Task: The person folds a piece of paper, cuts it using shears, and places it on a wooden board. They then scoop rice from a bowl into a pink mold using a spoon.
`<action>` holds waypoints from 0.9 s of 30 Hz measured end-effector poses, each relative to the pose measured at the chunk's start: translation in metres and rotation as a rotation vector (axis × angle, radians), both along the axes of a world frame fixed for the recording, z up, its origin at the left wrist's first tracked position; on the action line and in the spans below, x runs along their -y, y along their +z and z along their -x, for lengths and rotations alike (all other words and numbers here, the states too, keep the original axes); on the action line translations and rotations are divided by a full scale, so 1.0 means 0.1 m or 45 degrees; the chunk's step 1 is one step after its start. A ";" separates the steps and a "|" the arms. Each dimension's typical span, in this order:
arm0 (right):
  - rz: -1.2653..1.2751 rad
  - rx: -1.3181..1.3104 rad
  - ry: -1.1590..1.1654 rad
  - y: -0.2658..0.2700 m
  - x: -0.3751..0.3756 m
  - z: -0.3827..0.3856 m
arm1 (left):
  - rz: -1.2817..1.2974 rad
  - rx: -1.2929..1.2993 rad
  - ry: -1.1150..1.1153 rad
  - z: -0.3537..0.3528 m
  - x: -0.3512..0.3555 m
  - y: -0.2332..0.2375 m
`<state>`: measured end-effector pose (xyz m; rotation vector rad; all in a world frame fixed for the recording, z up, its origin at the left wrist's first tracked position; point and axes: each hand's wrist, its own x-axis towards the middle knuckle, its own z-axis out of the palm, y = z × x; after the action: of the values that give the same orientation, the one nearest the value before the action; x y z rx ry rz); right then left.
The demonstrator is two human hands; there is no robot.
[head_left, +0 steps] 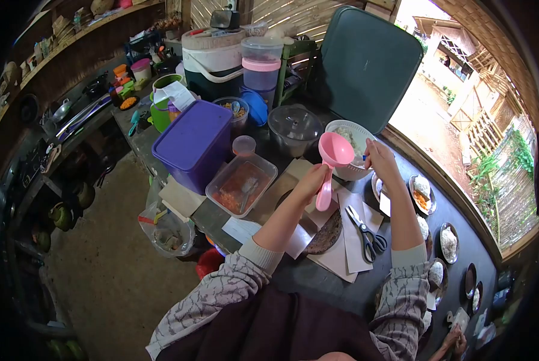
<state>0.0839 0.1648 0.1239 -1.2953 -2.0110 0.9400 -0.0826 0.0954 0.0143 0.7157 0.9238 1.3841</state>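
My left hand (pixel 312 180) is closed round the handle of a pink ladle (pixel 336 149), whose round bowl is raised toward the white basket. My right hand (pixel 380 160) is closed at the basket's right side, on a utensil with a bit of blue showing; its other end is hard to make out. White rice (pixel 346 133) fills part of the white basket (pixel 355 172), just behind the ladle. Below my hands lie sheets of brown paper (pixel 336 260), a round dark board (pixel 327 236) and black-handled scissors (pixel 367 236).
Plates of rice (pixel 449 243) line the right side of the table, one with orange food (pixel 422 200). To the left stand a tub of red food (pixel 240 188) and a purple box (pixel 192 144). Another person's hands (pixel 454 338) show at the lower right.
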 end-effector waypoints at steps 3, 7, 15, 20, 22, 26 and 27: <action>-0.420 0.407 -0.173 -0.22 -0.36 -0.05 | 0.035 0.067 -0.013 0.05 -0.03 -0.03; -0.605 0.924 -0.259 -0.35 -0.64 -0.13 | -0.100 0.055 -0.087 0.06 -0.05 -0.09; -0.285 1.299 -0.209 -0.41 -0.80 -0.03 | -0.042 0.010 -0.056 0.05 -0.07 -0.14; -0.195 1.379 -0.152 -0.34 -0.76 0.01 | 0.040 -0.007 -0.072 0.06 0.00 -0.03; -0.112 1.336 -0.007 -0.31 -0.88 -0.08 | 0.053 -0.033 -0.092 0.06 0.01 -0.02; -0.128 1.252 0.145 -0.19 -0.81 -0.17 | 0.025 -0.018 -0.133 0.03 -0.02 -0.07; -0.128 1.252 0.144 -0.15 -0.74 -0.16 | 0.019 -0.020 -0.131 0.02 -0.03 -0.08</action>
<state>0.0996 0.2389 0.1087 -1.8032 -2.8114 0.1998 -0.0842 0.0982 0.0063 0.7537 0.8969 1.2816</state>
